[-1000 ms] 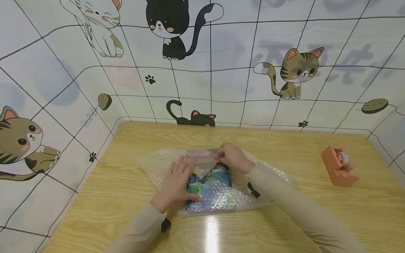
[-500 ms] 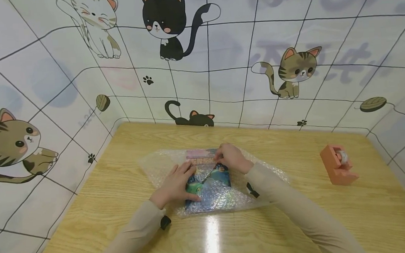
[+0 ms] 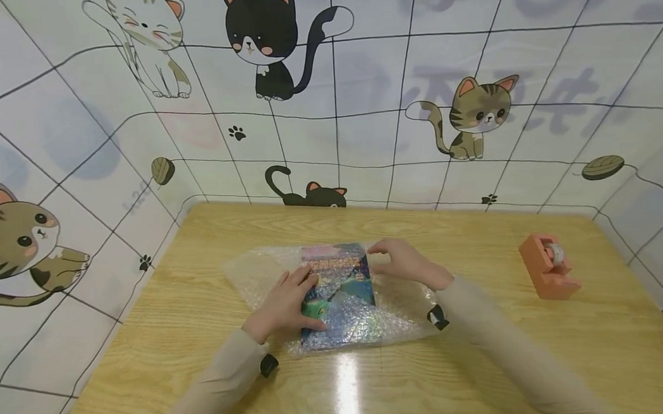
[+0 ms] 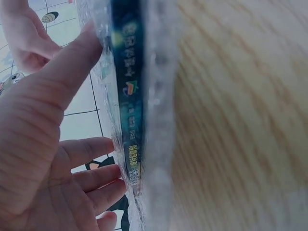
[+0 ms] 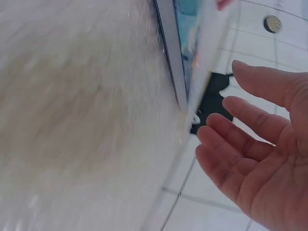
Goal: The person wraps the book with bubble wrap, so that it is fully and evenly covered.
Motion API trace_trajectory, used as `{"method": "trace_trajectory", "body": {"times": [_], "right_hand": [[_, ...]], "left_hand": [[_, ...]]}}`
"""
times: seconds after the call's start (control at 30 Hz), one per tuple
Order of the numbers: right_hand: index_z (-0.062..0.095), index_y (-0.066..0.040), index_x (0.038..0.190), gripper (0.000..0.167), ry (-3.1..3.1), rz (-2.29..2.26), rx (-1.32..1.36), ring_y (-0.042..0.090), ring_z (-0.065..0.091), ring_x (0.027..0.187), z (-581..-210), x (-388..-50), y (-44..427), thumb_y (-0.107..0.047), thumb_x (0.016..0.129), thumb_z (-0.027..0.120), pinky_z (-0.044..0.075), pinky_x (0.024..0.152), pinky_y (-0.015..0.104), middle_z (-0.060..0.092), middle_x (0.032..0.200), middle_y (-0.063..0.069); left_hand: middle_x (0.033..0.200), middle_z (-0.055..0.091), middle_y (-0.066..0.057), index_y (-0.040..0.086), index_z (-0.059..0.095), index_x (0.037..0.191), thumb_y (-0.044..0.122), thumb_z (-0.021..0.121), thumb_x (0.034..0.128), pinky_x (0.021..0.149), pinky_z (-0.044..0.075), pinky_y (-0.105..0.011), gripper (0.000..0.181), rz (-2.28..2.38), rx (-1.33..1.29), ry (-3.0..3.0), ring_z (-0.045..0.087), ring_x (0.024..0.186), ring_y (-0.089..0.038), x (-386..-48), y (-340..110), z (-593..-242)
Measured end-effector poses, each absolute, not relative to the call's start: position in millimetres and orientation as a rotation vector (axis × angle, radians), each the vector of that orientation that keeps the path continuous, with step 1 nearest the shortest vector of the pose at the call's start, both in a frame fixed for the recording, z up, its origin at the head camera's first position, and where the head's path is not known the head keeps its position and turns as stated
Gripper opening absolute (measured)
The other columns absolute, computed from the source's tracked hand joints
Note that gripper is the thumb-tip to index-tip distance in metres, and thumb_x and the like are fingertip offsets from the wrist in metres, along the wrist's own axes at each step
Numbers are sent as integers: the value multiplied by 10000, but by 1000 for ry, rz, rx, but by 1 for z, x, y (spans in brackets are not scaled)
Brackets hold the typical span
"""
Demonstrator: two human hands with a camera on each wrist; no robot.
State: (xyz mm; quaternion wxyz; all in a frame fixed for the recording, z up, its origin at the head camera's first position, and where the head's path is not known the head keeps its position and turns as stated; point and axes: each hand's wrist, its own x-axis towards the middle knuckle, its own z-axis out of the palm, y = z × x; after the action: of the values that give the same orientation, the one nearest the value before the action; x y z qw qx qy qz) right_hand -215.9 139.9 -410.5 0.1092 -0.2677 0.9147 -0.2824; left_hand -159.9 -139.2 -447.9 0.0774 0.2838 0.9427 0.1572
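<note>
A colourful book (image 3: 342, 288) lies on the table with bubble wrap (image 3: 255, 268) around and partly over it. The left hand (image 3: 280, 305) rests on the wrapped book's left side, fingers spread; in the left wrist view its thumb and fingertips touch the film beside the book's spine (image 4: 129, 96). At the book's upper right edge is the right hand (image 3: 406, 266), fingers loosely bent. The right wrist view shows this hand (image 5: 260, 139) with nothing between thumb and fingers, near the book's edge (image 5: 173, 57).
An orange tape dispenser (image 3: 547, 266) with a roll of clear tape stands on the right part of the wooden table (image 3: 461, 376). Behind and beside the table hang white gridded sheets (image 3: 373, 135) with cartoon cats.
The right hand has let go of the film near the book's top and moved right. The film there now lies over the book's upper part. The left hand stays in place.
</note>
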Motion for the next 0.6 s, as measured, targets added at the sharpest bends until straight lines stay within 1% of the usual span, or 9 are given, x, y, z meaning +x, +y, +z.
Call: {"method": "trace_trajectory", "body": {"times": [0.27,0.47,0.6], "right_hand": [[542,102,1214,407,2781,-865,-683,437,523,1079,-407,-193,193,-113,882,638,441,890,534,556,1199,268],[542,148,1173,451,2852,-838,-612,444,562,1011,-408,-174,222,-122,841,686,470,846,526,568,1148,311],[523,175,1173,492,2867,-847,-535,452,572,984,-409,-162,237,-117,819,704,486,810,526,563,1129,338]], "left_hand": [[1502,245,-207,3,392,1404,553,768,673,1116,147,-521,989,491,833,2814,212,1384,-346,-160,-140,-448],[1495,256,-217,-9,391,1402,551,771,672,1112,160,-524,995,489,838,2812,219,1380,-355,-159,-140,-447],[1489,262,-225,-9,390,1402,544,772,676,1110,163,-527,990,492,847,2813,223,1377,-361,-160,-139,-446]]}}
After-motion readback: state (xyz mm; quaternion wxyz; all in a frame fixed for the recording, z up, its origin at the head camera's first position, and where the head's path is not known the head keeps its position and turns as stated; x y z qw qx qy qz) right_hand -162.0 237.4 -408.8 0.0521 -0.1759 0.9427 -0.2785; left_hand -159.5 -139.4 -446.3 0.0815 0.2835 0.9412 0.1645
